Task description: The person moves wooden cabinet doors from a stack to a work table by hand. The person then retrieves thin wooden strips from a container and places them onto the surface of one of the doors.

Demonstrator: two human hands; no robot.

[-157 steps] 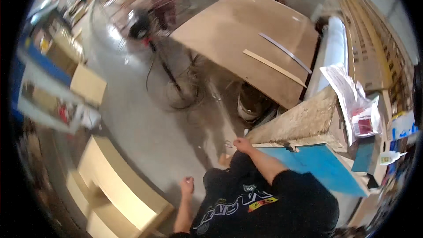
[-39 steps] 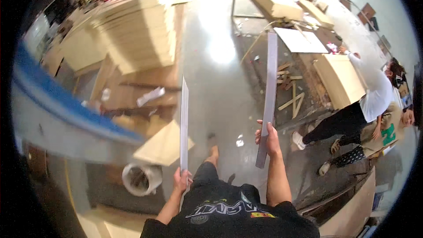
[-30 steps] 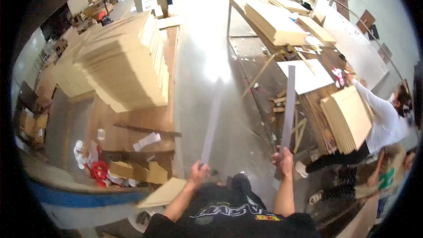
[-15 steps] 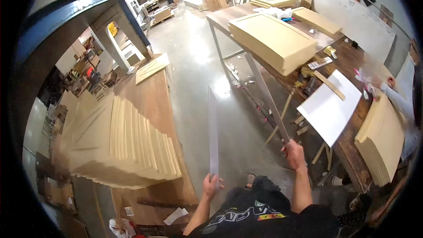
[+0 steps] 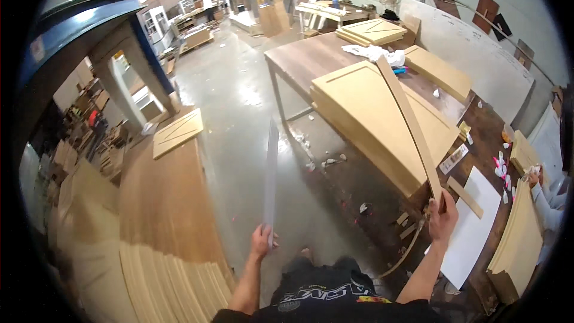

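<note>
Left hand point(image 5: 262, 243) is gripping a pale strip point(image 5: 271, 179) by its lower end, holding it upright; right hand point(image 5: 442, 216) is clasping a brown strip point(image 5: 408, 121) lying across stacked fibreboard panels point(image 5: 365, 110).

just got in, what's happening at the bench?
A person stands in a woodshop with a long thin strip in each hand. The left hand grips a pale strip upright over the concrete floor. The right hand holds a tan strip that slants across a stack of panels on the workbench. Another person's sleeve shows at far right.
</note>
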